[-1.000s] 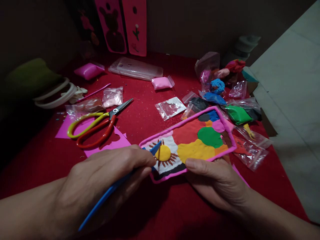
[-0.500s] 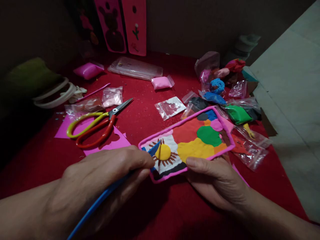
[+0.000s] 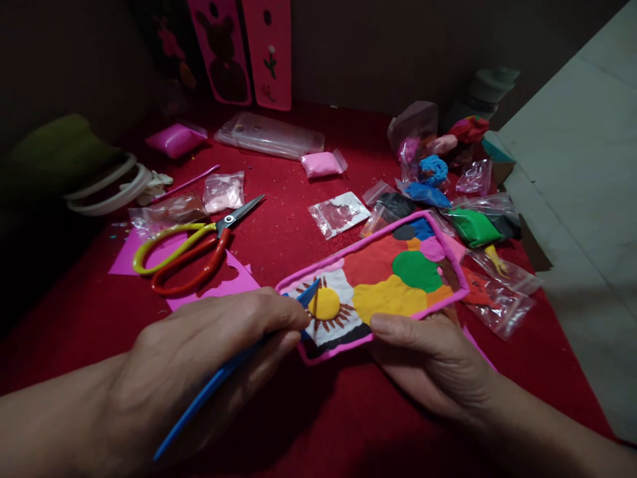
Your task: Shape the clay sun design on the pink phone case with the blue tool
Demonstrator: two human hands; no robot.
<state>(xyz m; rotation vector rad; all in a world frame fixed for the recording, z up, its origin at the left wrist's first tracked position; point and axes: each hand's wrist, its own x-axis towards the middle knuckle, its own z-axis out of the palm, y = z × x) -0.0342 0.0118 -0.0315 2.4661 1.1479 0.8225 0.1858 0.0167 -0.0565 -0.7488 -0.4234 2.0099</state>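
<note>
My left hand (image 3: 213,358) is closed around a thin blue tool (image 3: 199,397). The tool's pointed blue tip lies at the yellow disc with brown rays, on the white patch of a clay-covered panel (image 3: 388,299). That panel has a pink rim and patches of red, yellow, green, orange and black. My right hand (image 3: 432,358) grips its lower edge, with the thumb on top and the fingers hidden beneath.
Scissors (image 3: 199,255) with yellow and red handles lie at the left on pink sheets (image 3: 223,289). Clay packets, including a green one (image 3: 475,227), sit at the right. Clear cases (image 3: 269,136) lie behind; decorated pink panels (image 3: 269,60) stand at the back.
The rear end of the blue tool has moved right and up, and my left hand has shifted slightly right. The panel and my right hand look almost unmoved.
</note>
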